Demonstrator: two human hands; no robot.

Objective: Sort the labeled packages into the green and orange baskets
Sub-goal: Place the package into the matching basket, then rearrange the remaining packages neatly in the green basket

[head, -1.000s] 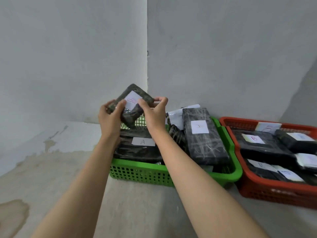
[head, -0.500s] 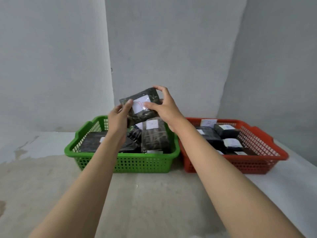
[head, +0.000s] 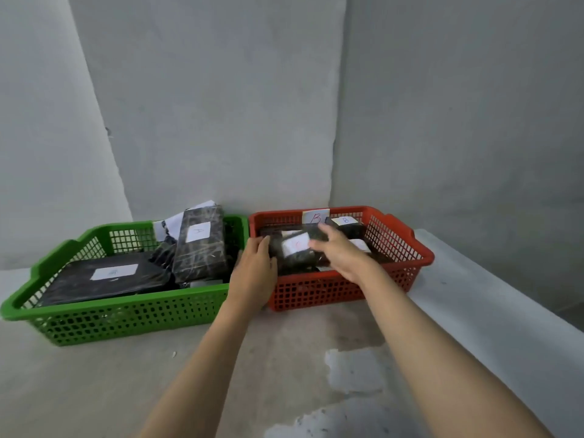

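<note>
I have moved the package [head: 297, 252] from above the green basket [head: 126, 311] into the orange basket [head: 395, 267]. Left hand [head: 256, 273] fingers curl on its edge; right hand [head: 339, 251] fingers spread, releasing. Placement appears nearly complete.

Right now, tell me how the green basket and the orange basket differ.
The green basket sits left, the orange basket right. No hand is at the green basket, while the left hand and right hand are over the orange basket at a small package. The green basket's visible labels read A; the orange basket's read B. Both are perforated plastic holding black wrapped packages.
</note>
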